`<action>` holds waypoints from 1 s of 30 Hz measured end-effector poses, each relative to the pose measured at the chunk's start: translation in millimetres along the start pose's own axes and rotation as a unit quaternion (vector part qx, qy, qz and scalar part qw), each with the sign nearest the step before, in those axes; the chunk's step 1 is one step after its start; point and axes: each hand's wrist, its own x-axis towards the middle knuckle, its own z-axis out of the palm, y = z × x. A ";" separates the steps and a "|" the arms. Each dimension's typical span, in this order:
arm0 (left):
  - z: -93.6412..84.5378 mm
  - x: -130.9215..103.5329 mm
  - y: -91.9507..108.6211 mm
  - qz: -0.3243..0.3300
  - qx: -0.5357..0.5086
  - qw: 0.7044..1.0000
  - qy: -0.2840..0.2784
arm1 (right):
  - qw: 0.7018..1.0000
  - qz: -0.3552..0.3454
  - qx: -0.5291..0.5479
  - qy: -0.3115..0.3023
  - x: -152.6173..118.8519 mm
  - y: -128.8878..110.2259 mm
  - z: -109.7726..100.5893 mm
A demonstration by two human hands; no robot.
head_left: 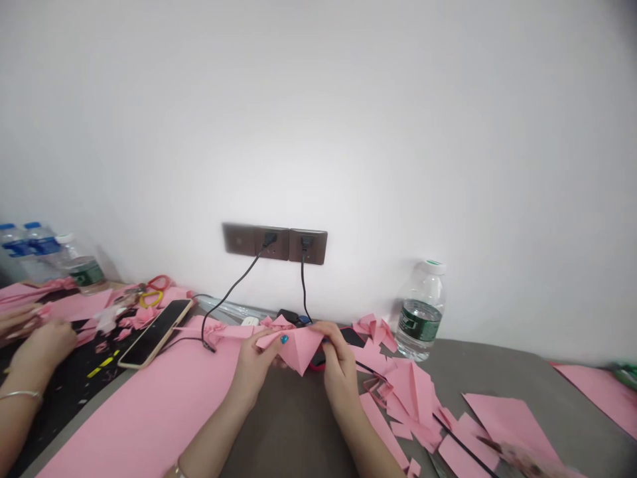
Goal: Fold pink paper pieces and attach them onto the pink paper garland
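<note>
Between my two hands is a folded piece of pink paper (297, 350), with creases running to a point at its lower edge. My left hand (261, 362) pinches its left side, the thumb with a blue nail lying on top. At the right corner, my right hand (340, 362) grips the paper between thumb and fingers. A large pink sheet (149, 405) lies on the table to the left of my left hand. Loose pink paper pieces (411, 392) are strewn to the right of my right hand, some folded, some flat.
A water bottle (422, 311) stands by the wall. A phone (156, 332) lies at left near scissors (154, 292). Black cords run from a wall socket (308, 245) to the table. Another person's hands (42, 345) handle pink paper at far left; a blurred hand (532, 458) shows lower right.
</note>
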 end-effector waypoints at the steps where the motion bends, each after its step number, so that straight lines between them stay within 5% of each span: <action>1: 0.8 -0.7 -1.4 -0.002 -0.009 1.000 0.003 | 0.999 0.026 0.023 0.012 -0.4 0.1 0.9; 4: 4.7 -4.4 -2.7 0.000 -0.038 0.999 0.007 | 0.994 0.083 0.067 0.005 -1.8 1.4 5.3; 8: 9.5 -9.2 0.7 0.010 -0.056 0.998 -0.021 | 0.988 0.104 0.078 -0.087 -4.3 5.7 12.8; 15: 2.3 -4.1 3.3 0.101 0.009 0.995 0.016 | 0.993 0.106 0.053 -0.007 -0.6 3.0 7.2; 21: -0.2 -6.8 -6.1 0.117 0.121 0.983 -0.078 | 0.993 0.067 -0.063 -0.076 -4.2 2.0 5.7; 24: 2.4 -11.0 -10.4 0.130 0.180 0.972 -0.080 | 0.993 0.053 -0.070 -0.082 -7.5 4.0 7.4; 30: 7.0 -11.2 -7.0 0.111 0.089 0.990 -0.025 | 0.998 0.039 -0.049 -0.010 -9.4 2.5 7.6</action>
